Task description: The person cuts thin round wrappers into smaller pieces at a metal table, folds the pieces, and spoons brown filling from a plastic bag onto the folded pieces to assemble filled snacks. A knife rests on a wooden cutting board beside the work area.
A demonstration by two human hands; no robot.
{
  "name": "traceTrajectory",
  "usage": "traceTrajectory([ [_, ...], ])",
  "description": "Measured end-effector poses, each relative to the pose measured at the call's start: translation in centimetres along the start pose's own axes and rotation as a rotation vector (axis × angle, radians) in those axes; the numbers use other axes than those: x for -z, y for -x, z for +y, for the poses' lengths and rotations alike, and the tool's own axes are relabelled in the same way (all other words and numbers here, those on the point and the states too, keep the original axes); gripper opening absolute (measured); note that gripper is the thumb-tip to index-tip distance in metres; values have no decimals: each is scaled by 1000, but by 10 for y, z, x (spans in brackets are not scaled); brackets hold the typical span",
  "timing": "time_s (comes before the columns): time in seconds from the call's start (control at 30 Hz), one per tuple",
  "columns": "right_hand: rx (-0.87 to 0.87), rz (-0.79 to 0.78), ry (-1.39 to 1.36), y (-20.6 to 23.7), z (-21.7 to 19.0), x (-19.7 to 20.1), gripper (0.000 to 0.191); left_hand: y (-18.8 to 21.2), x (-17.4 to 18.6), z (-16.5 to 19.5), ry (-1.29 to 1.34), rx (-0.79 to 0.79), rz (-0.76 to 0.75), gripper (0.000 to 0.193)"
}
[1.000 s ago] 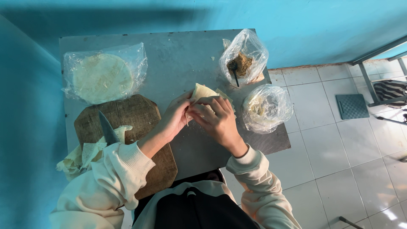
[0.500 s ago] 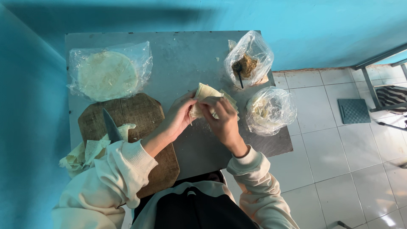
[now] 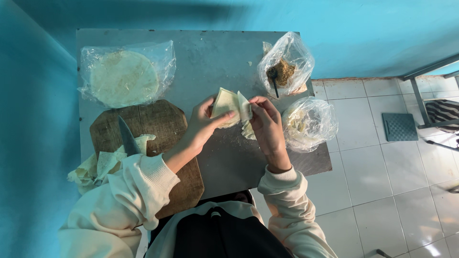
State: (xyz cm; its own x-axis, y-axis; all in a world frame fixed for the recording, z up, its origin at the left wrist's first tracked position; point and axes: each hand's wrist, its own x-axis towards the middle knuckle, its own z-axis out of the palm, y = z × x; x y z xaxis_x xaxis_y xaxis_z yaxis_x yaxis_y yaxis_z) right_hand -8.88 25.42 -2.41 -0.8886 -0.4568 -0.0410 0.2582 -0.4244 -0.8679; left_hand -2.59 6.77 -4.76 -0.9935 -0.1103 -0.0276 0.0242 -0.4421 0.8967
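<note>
Both my hands pinch a thin, pale, folded dough sheet above the grey worktop: my left hand grips its left edge, my right hand its right flap. A dark wooden board carries a knife.

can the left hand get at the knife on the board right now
Probably not freely: the left hand is pinching the folded dough sheet. The knife itself lies uncovered on the wooden board.

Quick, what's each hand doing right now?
Left hand: closed on the folded dough sheet.
Right hand: fingers pinching the same sheet's edge.
</note>
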Motion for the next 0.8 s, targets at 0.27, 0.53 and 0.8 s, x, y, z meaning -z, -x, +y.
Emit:
traceTrajectory([
  [0.27,57,-40,269,1,8,4,34,3,1,2,-86,-41,25,52],
  [0.53,-184,-28,-162,-2,-13,28,24,0,3,1,-30,12,191,44],
  [0.8,-184,-71,-140,-2,-20,25,19,1,-2,7,-26,-11,198,50],
])
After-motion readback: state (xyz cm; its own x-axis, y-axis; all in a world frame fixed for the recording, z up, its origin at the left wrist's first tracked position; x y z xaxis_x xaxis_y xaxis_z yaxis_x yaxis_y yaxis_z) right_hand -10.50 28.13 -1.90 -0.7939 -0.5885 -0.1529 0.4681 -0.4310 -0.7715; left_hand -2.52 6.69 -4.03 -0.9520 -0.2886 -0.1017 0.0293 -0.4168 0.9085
